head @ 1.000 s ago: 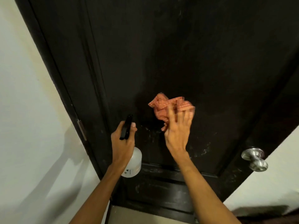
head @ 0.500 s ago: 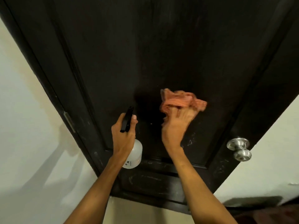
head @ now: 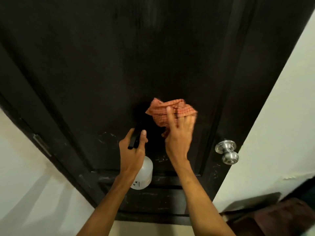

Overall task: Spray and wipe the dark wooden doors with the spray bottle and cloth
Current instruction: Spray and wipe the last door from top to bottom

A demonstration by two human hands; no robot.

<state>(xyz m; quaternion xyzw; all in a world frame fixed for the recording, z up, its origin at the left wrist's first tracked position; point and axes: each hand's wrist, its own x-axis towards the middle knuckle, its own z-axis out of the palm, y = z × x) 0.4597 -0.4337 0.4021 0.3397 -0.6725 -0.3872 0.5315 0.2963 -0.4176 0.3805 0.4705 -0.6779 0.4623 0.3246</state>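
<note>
Wiping cloth (head: 170,109) slid toward knob (head: 226,151); spray bottle (head: 144,174) upright, nozzle (head: 134,138) facing door (head: 119,65).

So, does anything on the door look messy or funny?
Yes. The dark door has whitish scuffs and smears low down, beside the left hand and across the lower rail. They stand out against the dark wood. Nothing looks spilled or broken.

Right hand (head: 179,138) slid cloth (head: 160,113) toward the doorknob (head: 226,151).
</note>
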